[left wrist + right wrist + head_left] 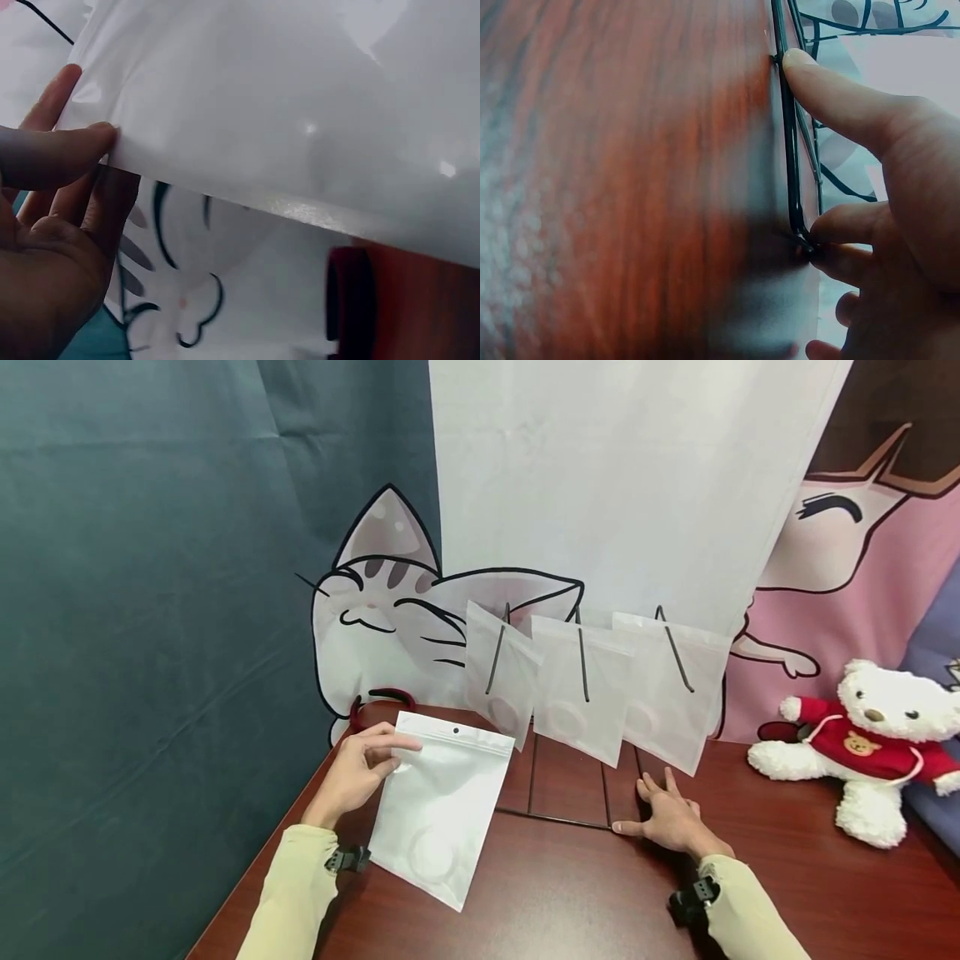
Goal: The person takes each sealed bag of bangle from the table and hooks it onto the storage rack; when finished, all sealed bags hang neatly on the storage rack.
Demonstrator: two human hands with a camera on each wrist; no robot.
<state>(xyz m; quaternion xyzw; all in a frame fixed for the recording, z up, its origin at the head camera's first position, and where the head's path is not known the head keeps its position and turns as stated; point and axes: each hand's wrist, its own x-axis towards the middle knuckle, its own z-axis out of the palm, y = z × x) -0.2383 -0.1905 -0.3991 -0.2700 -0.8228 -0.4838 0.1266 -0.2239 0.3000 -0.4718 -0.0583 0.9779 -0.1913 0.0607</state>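
My left hand (356, 768) pinches a white zip-top bag (450, 793) near its upper left edge, between thumb and fingers. The bag hangs tilted in front of the rack, with a small hole near its top and a round, ring-like outline showing through low down. In the left wrist view, the thumb lies across the bag's near face. My right hand (671, 818) spreads at the front right corner of a black wire rack (555, 817), its thumb touching the front bar. Three similar bags hang from the rack's hooks: left (480, 668), middle (558, 693) and right (705, 681).
A white teddy bear (873, 739) in a red top sits at the right of the brown table (570, 893). Behind the left hand lies a dark red and black curved item (411, 700). A printed curtain (637, 485) stands close behind the rack.
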